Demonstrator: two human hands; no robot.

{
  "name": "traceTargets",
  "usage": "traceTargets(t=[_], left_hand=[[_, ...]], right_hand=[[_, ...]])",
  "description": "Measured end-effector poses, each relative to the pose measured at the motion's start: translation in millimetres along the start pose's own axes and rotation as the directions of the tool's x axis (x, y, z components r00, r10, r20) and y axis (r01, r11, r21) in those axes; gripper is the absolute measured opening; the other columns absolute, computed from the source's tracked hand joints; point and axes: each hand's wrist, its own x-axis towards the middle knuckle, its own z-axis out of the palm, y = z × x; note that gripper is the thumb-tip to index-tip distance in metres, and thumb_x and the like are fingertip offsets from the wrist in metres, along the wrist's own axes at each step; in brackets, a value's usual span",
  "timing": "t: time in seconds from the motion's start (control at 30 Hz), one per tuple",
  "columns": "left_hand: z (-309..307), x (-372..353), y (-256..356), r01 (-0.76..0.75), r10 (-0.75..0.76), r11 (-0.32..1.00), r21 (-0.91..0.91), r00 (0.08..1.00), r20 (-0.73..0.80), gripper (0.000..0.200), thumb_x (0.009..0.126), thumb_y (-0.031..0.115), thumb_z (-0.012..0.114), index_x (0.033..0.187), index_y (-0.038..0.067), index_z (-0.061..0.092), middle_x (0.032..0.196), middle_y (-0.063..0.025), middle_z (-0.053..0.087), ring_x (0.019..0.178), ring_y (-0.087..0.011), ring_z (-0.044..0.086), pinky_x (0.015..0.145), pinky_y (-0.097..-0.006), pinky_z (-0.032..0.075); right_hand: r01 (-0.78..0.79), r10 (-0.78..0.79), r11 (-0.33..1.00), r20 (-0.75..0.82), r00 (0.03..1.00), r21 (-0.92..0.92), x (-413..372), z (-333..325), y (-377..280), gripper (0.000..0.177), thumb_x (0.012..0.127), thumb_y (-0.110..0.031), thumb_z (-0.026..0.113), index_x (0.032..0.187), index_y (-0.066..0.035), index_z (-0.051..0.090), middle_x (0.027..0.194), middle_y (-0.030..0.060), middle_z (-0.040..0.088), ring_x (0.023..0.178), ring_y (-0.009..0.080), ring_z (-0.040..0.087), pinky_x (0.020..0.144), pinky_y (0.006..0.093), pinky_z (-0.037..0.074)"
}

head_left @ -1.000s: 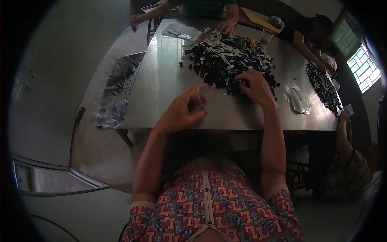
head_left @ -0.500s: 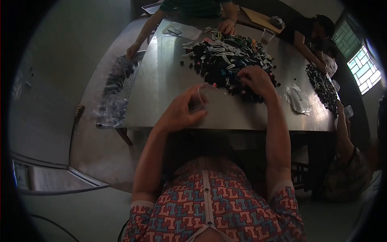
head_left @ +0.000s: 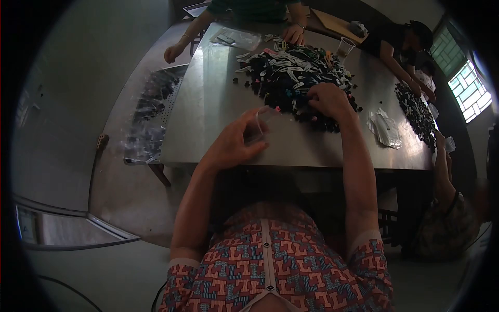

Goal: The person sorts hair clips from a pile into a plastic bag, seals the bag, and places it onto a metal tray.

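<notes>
My left hand (head_left: 236, 141) is curled round a clear plastic bag (head_left: 255, 130), its opening spread between thumb and fingers, above the metal table (head_left: 208, 104). My right hand (head_left: 331, 102) is at the lower right edge of a big pile of small dark, white and coloured pieces (head_left: 291, 70). Its fingers are bent down among the dark pieces; what they touch is too small to make out. A small pink piece (head_left: 278, 109) shows beside the bag's opening.
A stack of empty bags (head_left: 384, 129) lies right of my right arm. Behind the pile are a clear cup (head_left: 345, 48) and a co-worker's hand (head_left: 294, 34). A tray of filled bags (head_left: 148, 122) stands left. More people work at a second pile (head_left: 416, 112) on the right.
The co-worker's hand over the left tray has moved up and away from it. My right hand has shifted slightly up and left at the pile; my left hand has barely moved.
</notes>
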Motion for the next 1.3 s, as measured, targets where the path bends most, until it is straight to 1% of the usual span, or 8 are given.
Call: traceTargets(t=[0.4, 0.6, 0.67, 0.8, 0.87, 0.97, 1.1, 1.3], left_hand=[[-0.6, 0.4, 2.7, 0.022, -0.022, 0.999, -0.036, 1.0, 0.011, 0.079, 0.08, 0.006, 0.076, 0.151, 0.013, 0.043, 0.109, -0.0059, 0.066, 0.103, -0.0143, 0.06, 0.096, -0.0311, 0.047], [-1.4, 0.4, 4.0, 0.006, -0.006, 1.0, -0.011, 1.0, 0.004, 0.077, 0.08, 0.008, 0.076, 0.15, 0.013, 0.043, 0.109, -0.0042, 0.066, 0.083, -0.0085, 0.055, 0.081, -0.0243, 0.047], [-0.5, 1.5, -4.7, -0.05, 0.05, 0.999, -0.019, 0.999, -0.001, 0.077, 0.08, 0.009, 0.077, 0.15, 0.013, 0.043, 0.109, -0.0026, 0.066, 0.077, -0.0064, 0.051, 0.075, -0.0222, 0.045], [-1.4, 1.8, -5.3, -0.036, 0.037, 0.999, -0.02, 0.999, 0.03, 0.078, 0.081, 0.01, 0.077, 0.15, 0.011, 0.042, 0.109, -0.0019, 0.065, 0.081, -0.0063, 0.053, 0.078, -0.0224, 0.046], [0.2, 1.3, -6.7, -0.032, 0.033, 0.997, -0.073, 0.999, 0.016, 0.078, 0.082, 0.011, 0.077, 0.151, 0.01, 0.041, 0.11, -0.0019, 0.064, 0.085, -0.0067, 0.054, 0.08, -0.0231, 0.046], [2.8, 2.2, -11.7, -0.043, 0.044, 0.994, -0.105, 0.999, 0.006, 0.077, 0.082, 0.011, 0.077, 0.151, 0.01, 0.041, 0.111, -0.002, 0.064, 0.088, -0.0077, 0.056, 0.082, -0.0238, 0.047], [2.8, 1.8, -9.1, -0.077, 0.075, 0.996, -0.042, 0.996, -0.043, 0.078, 0.08, 0.007, 0.076, 0.149, 0.008, 0.041, 0.099, -0.0052, 0.064, 0.087, -0.0155, 0.062, 0.083, -0.0307, 0.052], [-2.2, 1.8, 4.0, -0.024, 0.025, 1.0, -0.011, 0.999, 0.025, 0.076, 0.078, 0.006, 0.074, 0.147, 0.006, 0.042, 0.098, -0.0056, 0.065, 0.088, -0.0161, 0.064, 0.085, -0.031, 0.052]], right_hand=[[0.066, -0.047, 0.989, -0.142, 0.989, 0.13, -15.8, 8.9, 13.8, 0.023, 0.08, -0.019, 0.074, 0.095, -0.004, 0.066, 0.084, 0.0111, 0.069, 0.081, 0.0267, 0.069, 0.073, 0.0389, 0.053], [0.039, 0.066, 0.919, -0.251, 0.966, 0.392, -43.2, -15.6, -10.1, 0.021, 0.08, -0.016, 0.073, 0.094, -0.003, 0.064, 0.08, 0.0102, 0.068, 0.071, 0.0234, 0.066, 0.069, 0.0375, 0.051], [0.099, 0.071, 0.775, -0.241, 0.968, 0.624, -54.0, -26.9, -25.5, 0.018, 0.081, -0.011, 0.073, 0.094, -0.002, 0.064, 0.08, 0.0086, 0.068, 0.07, 0.0182, 0.065, 0.067, 0.0338, 0.051], [0.15, 0.028, 0.804, -0.289, 0.957, 0.575, -89.6, -69.6, -93.4, 0.013, 0.081, -0.007, 0.071, 0.091, -0.004, 0.064, 0.079, 0.0067, 0.068, 0.073, 0.0191, 0.065, 0.067, 0.0343, 0.051], [0.428, -0.271, 0.878, -0.514, 0.814, 0.215, -95.1, -75.4, -113.7, 0.011, 0.08, -0.007, 0.072, 0.088, -0.005, 0.064, 0.081, 0.0056, 0.067, 0.077, 0.0224, 0.065, 0.069, 0.0362, 0.051], [0.448, -0.407, 0.893, -0.502, 0.763, -0.043, -96.7, -75.1, -136.0, 0.01, 0.079, -0.007, 0.073, 0.086, -0.007, 0.065, 0.083, 0.005, 0.066, 0.081, 0.0251, 0.064, 0.071, 0.0378, 0.051], [0.457, -0.443, 0.886, -0.435, 0.784, -0.079, -93.5, -65.7, -142.1, 0.016, 0.077, -0.005, 0.078, 0.091, -0.007, 0.068, 0.087, 0.0056, 0.067, 0.084, 0.0253, 0.066, 0.075, 0.0364, 0.054], [0.52, -0.296, 0.784, -0.532, 0.794, 0.34, -95.6, -66.2, -133.7, 0.015, 0.083, 0.006, 0.072, 0.096, -0.001, 0.071, 0.096, 0.0052, 0.067, 0.083, 0.0148, 0.065, 0.072, 0.0275, 0.053]])
